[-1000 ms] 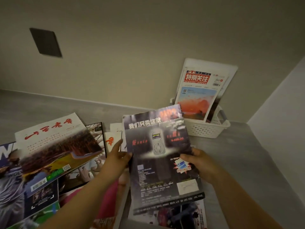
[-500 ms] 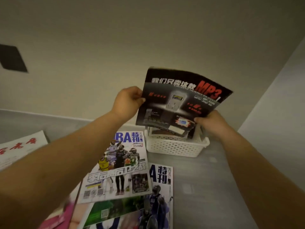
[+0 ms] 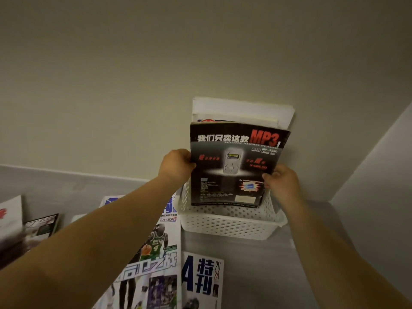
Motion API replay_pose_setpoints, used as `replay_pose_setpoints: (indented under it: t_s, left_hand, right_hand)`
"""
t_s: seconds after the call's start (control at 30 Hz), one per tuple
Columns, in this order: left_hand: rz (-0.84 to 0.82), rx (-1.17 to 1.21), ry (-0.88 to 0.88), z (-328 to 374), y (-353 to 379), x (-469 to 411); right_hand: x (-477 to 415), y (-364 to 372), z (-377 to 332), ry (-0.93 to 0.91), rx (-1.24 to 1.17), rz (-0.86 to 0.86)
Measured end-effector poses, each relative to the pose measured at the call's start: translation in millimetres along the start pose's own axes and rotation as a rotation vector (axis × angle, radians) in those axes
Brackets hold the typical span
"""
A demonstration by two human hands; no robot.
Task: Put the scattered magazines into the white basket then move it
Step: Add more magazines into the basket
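Some magazines (image 3: 243, 110) are stood in the basket (image 3: 227, 226). The MP3 magazine (image 3: 231, 170), pinched at its edges by fingers of the left hand (image 3: 177, 167) and right hand (image 3: 283, 182), is lowered inside, no longer held above it.

The white basket (image 3: 229, 226), plastic with perforated walls, stands on the grey surface (image 3: 256, 275) against the wall. The black MP3 magazine (image 3: 234, 166) is upright with its cover facing the camera and its lower edge inside the basket. The left grip (image 3: 177, 167) pinches its left edge and the right grip (image 3: 282, 181) its right edge. Behind it, pale magazines (image 3: 243, 110) stand in the basket, leaning on the wall. A basketball magazine (image 3: 156, 253) showing a green-shirted player lies flat to the basket's front left. Beside it lies a white issue with blue lettering (image 3: 202, 279). Further left lie a dark-covered magazine (image 3: 42, 224) and a white one with red print (image 3: 11, 215).
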State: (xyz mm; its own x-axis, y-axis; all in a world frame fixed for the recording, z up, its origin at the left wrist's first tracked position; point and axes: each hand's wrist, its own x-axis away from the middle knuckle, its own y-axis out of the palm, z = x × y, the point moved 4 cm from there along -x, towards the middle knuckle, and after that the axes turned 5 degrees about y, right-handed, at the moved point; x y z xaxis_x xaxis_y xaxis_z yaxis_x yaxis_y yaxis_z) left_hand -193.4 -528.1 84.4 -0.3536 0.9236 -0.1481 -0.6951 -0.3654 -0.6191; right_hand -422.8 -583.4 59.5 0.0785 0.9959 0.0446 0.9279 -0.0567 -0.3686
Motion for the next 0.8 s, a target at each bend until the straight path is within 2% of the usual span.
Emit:
replay_pose_setpoints:
  t_s: [0.2, 0.47, 0.7, 0.8]
  left_hand:
    - [0.138, 0.078, -0.078, -13, 13, -11]
    - [0.053, 0.189, 0.073, -4, 26, -24]
    - [0.135, 0.421, -0.033, 5, 39, -20]
    - [0.095, 0.487, -0.04, 7, 38, -20]
  right_hand:
    - [-11, 15, 11, -0.034, -0.009, 0.061]
    - [-20, 20, 16, -0.086, -0.07, 0.155]
    - [-12, 40, 14, -0.074, -0.106, 0.103]
    - [-10, 37, 12, -0.077, -0.114, 0.103]
